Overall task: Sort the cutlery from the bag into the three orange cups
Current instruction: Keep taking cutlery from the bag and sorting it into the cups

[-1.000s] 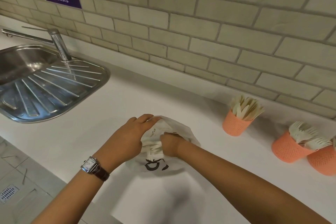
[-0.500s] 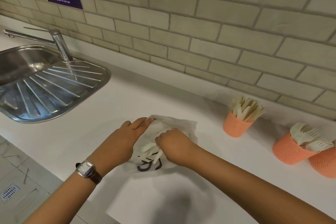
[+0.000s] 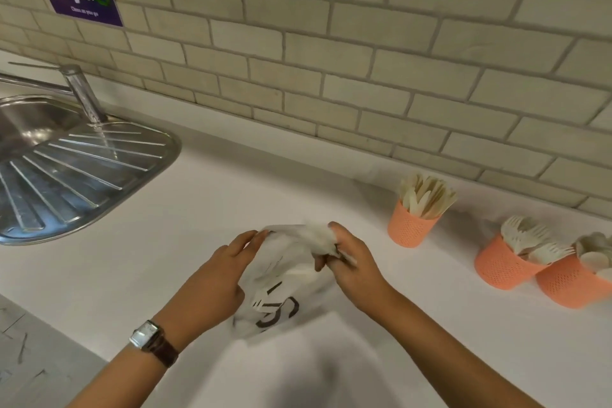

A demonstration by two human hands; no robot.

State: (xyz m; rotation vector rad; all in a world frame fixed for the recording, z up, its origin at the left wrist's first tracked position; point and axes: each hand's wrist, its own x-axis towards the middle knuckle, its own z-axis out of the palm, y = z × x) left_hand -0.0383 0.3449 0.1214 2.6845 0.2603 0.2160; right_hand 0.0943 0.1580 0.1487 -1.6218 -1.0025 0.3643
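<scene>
White plastic film, thin and printed with dark letters, forms the bag (image 3: 281,298), which is laid on the table (image 3: 165,258) between the two hands. Its bunched top is clenched in the grip of the right hand (image 3: 352,263); whether a utensil is caught with it is lost to blur. The left hand (image 3: 212,281) is laid along the bag's left edge with fingers nearly straight, and whether its grip pinches the film cannot be told. Pale cutlery (image 3: 284,272) is seen faintly through the film. The three orange cups (image 3: 410,230) are stood to the right, well apart from the bag, already filled high. Mixed pieces could be drawn out together, tines could be snagged and the film torn, or a crowded cup could be tipped when more is pushed in.
</scene>
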